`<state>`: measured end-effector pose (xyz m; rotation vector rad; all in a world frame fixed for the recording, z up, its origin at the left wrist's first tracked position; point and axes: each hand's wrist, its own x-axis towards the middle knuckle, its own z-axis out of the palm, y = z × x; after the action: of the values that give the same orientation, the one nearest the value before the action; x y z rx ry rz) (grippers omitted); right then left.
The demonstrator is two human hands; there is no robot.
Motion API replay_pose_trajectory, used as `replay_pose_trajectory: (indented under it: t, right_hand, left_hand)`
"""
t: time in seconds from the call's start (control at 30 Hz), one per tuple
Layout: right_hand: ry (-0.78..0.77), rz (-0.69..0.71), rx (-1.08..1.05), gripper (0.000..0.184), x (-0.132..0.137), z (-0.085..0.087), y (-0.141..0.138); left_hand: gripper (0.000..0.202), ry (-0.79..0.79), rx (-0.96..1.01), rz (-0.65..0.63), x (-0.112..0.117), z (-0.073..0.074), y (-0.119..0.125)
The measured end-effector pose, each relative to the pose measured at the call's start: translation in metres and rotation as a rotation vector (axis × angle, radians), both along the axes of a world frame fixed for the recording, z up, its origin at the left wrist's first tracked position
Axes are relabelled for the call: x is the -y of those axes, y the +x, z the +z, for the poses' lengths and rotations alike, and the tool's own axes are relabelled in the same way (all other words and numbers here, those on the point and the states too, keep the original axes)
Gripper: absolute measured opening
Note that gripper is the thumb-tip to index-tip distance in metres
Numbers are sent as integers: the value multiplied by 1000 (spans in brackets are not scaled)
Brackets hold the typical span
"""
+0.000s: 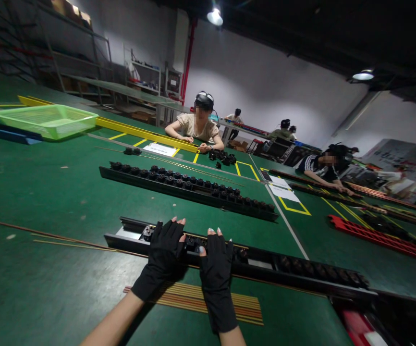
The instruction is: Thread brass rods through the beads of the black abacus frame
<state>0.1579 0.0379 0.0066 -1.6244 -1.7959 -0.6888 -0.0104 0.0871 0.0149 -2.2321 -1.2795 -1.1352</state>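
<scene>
A long black channel rail [130, 244] lies crosswise on the table in front of me, with small black wheel-like parts [319, 269] in its right stretch and pale bare gaps elsewhere. My left hand [166, 242], in a black fingerless glove, grips across its left part, fingers over the far side. Gloved alike, my right hand [215, 257] holds the rail's middle, thumb on the near side. What lies under both palms is hidden. Below my wrists is a row of thin brass-coloured rods [244, 307]. Longer thin rods [49, 231] stretch left from the rail.
Beyond lies a second black rail [193, 195] filled with dark parts. A green basket [49, 122] stands far left near a yellow bar [139, 133]. A co-worker [197, 126] sits opposite by loose black parts [222, 157]; another person [319, 166] works right, behind a red rail [384, 240].
</scene>
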Motion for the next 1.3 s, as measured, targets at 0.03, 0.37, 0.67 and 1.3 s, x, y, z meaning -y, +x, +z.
replay_pose_trajectory:
  t: [0.03,0.37,0.67,1.3]
  right_hand:
    - [-3,-1,-4,44,0,0,0]
    - [2,-6,-18,43,0,2,0]
    - [-16,-15,-38,46,-2,2,-2]
    - [-51,-16,-97,43,-4,-8,-2]
  left_hand:
    - [49,11,11,-2,2,1,2]
    - [43,-61,-19,-41,6,-4,13]
    - [46,-30,64,-141,19,0,33]
    - [52,-44,61,-213,19,-2,46]
